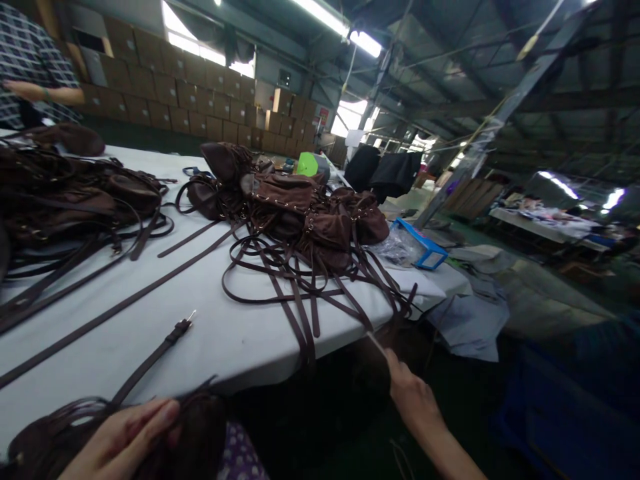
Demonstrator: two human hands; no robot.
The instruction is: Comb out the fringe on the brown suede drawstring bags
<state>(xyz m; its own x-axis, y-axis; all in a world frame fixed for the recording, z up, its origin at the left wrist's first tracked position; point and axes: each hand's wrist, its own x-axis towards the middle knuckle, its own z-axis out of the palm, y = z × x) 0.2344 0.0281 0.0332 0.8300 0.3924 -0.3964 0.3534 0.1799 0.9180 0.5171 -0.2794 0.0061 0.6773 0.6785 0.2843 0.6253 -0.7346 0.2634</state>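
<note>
My left hand [133, 433] is closed on a dark brown bag [200, 427] at the table's near edge, low in the view. From beside that bag a strap with a metal buckle [185, 325] lies out across the white cloth. My right hand [413, 393] is off the table's front edge, its fingers closed round a thin, pale, slim tool [376, 343] whose kind I cannot make out. The tool's tip points at the hanging straps of a heap of brown bags [300, 200]; whether it touches them is unclear.
Another pile of brown bags [65, 200] covers the table's left side, with a person [35, 67] in a checked shirt behind it. A blue frame-like object [425, 250] and clear plastic [397, 247] lie at the right edge. Stacked cartons [195, 93] line the back wall.
</note>
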